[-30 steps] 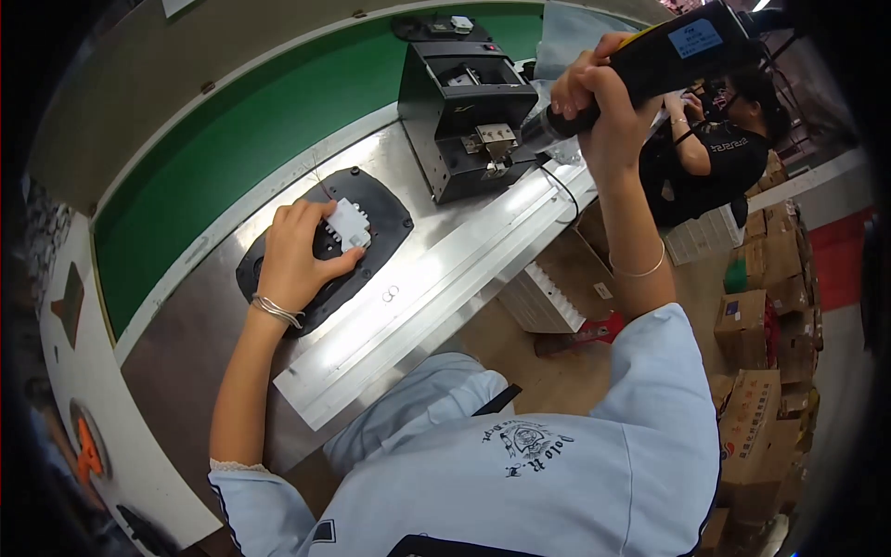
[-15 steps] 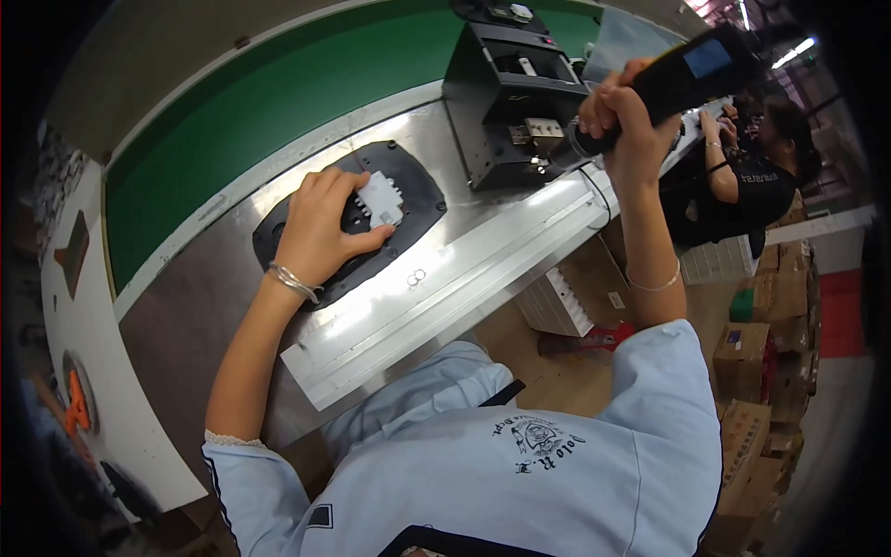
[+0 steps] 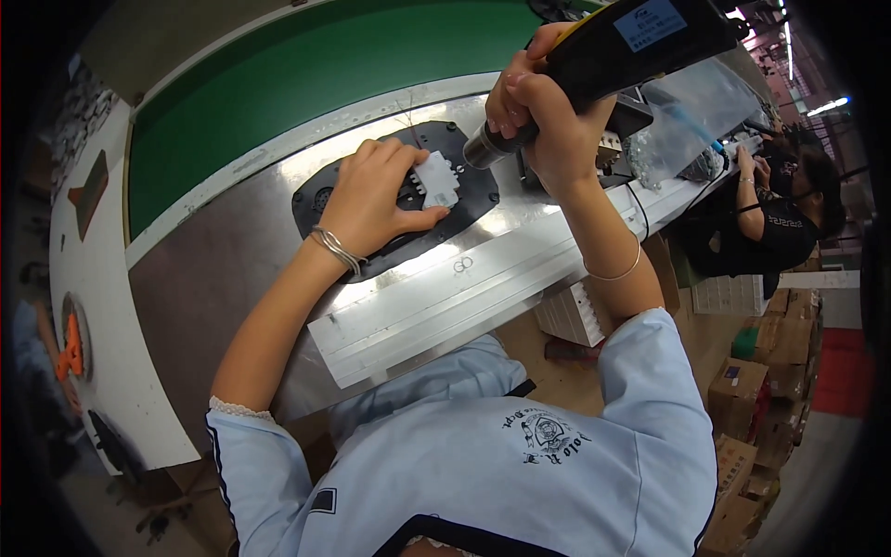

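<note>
My left hand (image 3: 379,197) is closed around a small white plastic block (image 3: 438,182) with toothed edges, thumb on its near side and fingers on its far side. The block lies on a flat black plastic panel (image 3: 475,191) with rounded corners and several holes. My right hand (image 3: 548,121) grips a black electric screwdriver (image 3: 599,70) with a pale label. Its metal nose (image 3: 481,149) points down and left, above the panel's right part and apart from the block. The driver's tip is hard to make out.
Past my right wrist stands a black device (image 3: 633,115), partly hidden, beside a clear plastic bag (image 3: 691,97). A white metal rail (image 3: 445,288) runs along the bench's near edge. A co-worker (image 3: 775,209) works at the right; cardboard boxes (image 3: 738,390) are stacked below.
My right hand has brought the screwdriver leftward, from in front of the black device to over the panel's right side. My left hand keeps its hold on the white block. The view has shifted.
</note>
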### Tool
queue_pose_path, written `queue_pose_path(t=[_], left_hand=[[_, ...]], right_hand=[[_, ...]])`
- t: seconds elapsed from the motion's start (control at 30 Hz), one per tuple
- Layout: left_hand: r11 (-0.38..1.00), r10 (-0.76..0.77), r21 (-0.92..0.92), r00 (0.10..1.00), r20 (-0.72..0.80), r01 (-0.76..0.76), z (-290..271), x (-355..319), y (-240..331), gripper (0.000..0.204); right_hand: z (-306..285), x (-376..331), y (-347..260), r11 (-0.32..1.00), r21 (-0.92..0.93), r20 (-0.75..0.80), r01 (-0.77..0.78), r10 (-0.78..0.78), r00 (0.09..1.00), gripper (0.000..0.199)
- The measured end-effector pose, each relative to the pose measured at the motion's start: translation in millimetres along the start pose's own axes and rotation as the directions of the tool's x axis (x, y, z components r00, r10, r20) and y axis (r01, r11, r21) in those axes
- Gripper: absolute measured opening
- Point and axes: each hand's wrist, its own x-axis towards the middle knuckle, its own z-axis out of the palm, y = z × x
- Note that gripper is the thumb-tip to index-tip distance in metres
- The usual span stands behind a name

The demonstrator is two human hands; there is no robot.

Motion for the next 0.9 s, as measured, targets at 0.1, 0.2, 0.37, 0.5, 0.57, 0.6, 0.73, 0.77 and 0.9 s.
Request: queue_pose_path(t=[0.1, 0.2, 0.37, 0.5, 0.57, 0.6, 0.73, 0.77, 0.9], left_hand=[[1.0, 0.0, 0.002, 1.0, -0.007, 0.0, 0.1, -0.9, -0.4, 0.056], [1.0, -0.001, 0.003, 1.0, -0.01, 0.001, -0.1, -0.3, -1.7, 0.057], [1.0, -0.012, 0.001, 1.0, -0.004, 0.012, -0.6, -1.2, -1.0, 0.057], [1.0, -0.007, 0.016, 1.0, -0.004, 0.007, -1.1, -1.8, 1.2, 0.057], [1.0, -0.007, 0.018, 1.0, -0.006, 0.007, -1.3, -1.9, 0.4, 0.057], [1.0, -0.002, 0.014, 1.0, 0.005, 0.002, -0.9, -0.2, -1.6, 0.057], [1.0, -0.003, 0.021, 1.0, 0.009, 0.002, 1.7, -1.4, -1.0, 0.056], [1.0, 0.003, 0.025, 1.0, 0.009, -0.003, 0.1, -1.0, -2.1, 0.056], [1.0, -0.006, 0.029, 1.0, 0.01, 0.005, -2.8, -2.9, -0.5, 0.056]], right_hand=[[4.3, -0.9, 4.7, 1.0, -0.011, -0.002, -0.027, 0.027, 1.0, 0.023], [4.6, -0.6, 9.5, 0.999, -0.003, -0.015, -0.044, 0.044, 0.999, 0.023], [12.1, -1.9, 9.9, 0.998, -0.041, -0.022, -0.056, 0.055, 0.998, 0.022], [12.0, -2.6, 15.6, 0.985, -0.167, -0.007, -0.046, 0.045, 0.999, 0.019], [14.7, -1.6, 21.4, 0.973, -0.23, -0.023, -0.039, 0.035, 0.999, 0.018], [14.7, -1.1, 21.3, 0.973, -0.229, -0.021, -0.037, 0.033, 0.999, 0.018], [9.9, -10.6, -2.9, 0.988, -0.157, -0.055, 0.013, -0.022, 0.998, 0.024], [4.3, -13.7, -11.5, 0.996, -0.084, -0.096, 0.04, -0.048, 0.994, 0.024], [-51.1, -19.6, -62.5, 0.958, -0.202, -0.064, 0.204, -0.22, 0.973, 0.02]])
